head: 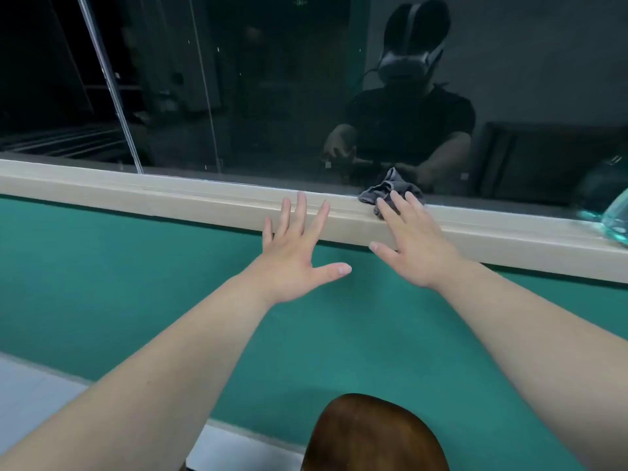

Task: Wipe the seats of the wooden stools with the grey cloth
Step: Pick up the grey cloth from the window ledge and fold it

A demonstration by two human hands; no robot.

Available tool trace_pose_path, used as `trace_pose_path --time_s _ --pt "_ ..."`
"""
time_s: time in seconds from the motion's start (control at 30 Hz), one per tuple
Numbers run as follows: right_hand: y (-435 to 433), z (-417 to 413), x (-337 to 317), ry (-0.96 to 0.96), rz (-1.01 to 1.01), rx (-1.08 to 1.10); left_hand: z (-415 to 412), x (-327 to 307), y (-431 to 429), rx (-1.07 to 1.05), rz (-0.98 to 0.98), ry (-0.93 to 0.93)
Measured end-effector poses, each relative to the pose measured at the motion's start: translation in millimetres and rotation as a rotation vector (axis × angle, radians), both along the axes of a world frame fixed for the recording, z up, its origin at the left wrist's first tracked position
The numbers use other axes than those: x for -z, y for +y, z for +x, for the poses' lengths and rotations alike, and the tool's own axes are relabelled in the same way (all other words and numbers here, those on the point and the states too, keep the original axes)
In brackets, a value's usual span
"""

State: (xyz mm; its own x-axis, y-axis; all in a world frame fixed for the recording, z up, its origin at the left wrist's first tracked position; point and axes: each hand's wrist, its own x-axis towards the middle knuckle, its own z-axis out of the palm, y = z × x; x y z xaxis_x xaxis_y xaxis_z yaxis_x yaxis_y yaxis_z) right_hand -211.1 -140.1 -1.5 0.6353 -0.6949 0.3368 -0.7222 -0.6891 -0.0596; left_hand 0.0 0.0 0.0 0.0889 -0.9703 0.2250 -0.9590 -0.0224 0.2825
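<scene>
Cloth (pixel 390 190): grey fabric, crumpled, matt. Stool (pixel 373 436) seat: dark wood, glossy. Wall (pixel 136 283): green, matt. Sill (pixel 170 195): beige, smooth. Window (pixel 238 79): reflective glass.

Bare hands (pixel 295 256) (pixel 413 248) and forearms (pixel 163 362); black short-sleeved top (pixel 411 124).

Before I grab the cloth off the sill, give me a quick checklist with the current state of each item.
1. Crumpled grey cloth within reach on the beige window sill: ok.
2. Right hand open, fingers straight over the cloth: ok.
3. Cloth gripped: not ok, no fingers curled round it.
4. Left hand free, spread open, holding nothing: ok.
5. Brown wooden stool seat in view below: ok, partly.
6. Clear bluish container on the sill apart from the cloth: ok.
</scene>
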Motion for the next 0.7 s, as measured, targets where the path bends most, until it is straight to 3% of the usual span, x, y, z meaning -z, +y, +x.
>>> trace_pose_path --time_s 0.27,0.53,0.7 --pt "-26 6 0 0.044 -0.021 0.087 -1 -3 -27 -0.004 0.027 -0.061" --pt "-37 27 -9 -0.07 -0.127 0.17 3 -7 -29 -0.009 0.03 -0.074" --pt "-30 29 -11 -0.177 -0.082 0.137 7 -4 -20 -0.014 0.048 -0.071"
